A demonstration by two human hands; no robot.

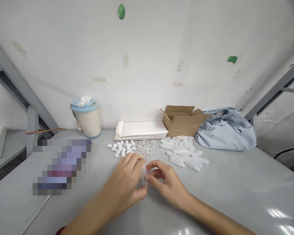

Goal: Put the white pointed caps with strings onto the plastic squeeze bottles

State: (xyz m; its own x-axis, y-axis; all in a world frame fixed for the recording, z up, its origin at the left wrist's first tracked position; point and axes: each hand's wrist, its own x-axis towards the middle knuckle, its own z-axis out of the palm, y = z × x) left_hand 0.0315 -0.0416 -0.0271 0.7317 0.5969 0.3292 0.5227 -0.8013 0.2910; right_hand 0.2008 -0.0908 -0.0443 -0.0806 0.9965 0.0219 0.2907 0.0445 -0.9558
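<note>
A small translucent plastic tube (144, 175) stands roughly upright between both hands, low over the table. My left hand (129, 176) is closed on it, fingers at its top end and thumb near its bottom. From the other side, my right hand (167, 182) pinches the tube with thumb and fingertips. The left fingers hide its top, so I cannot tell whether it has a cap. Behind the left hand lie several small white caps (122, 147). A tangle of thin white cords (145, 148) is beside them, and several similar tubes (183, 151) are heaped to the right.
Along the wall stand a cream cup with a blue lid (88, 120), a stack of white flat packs (142, 130), an opened cardboard box (183, 122) and a bundled pale blue cloth (226, 130). A blurred-out object (63, 166) with a white cable lies left on the grey table (235, 186).
</note>
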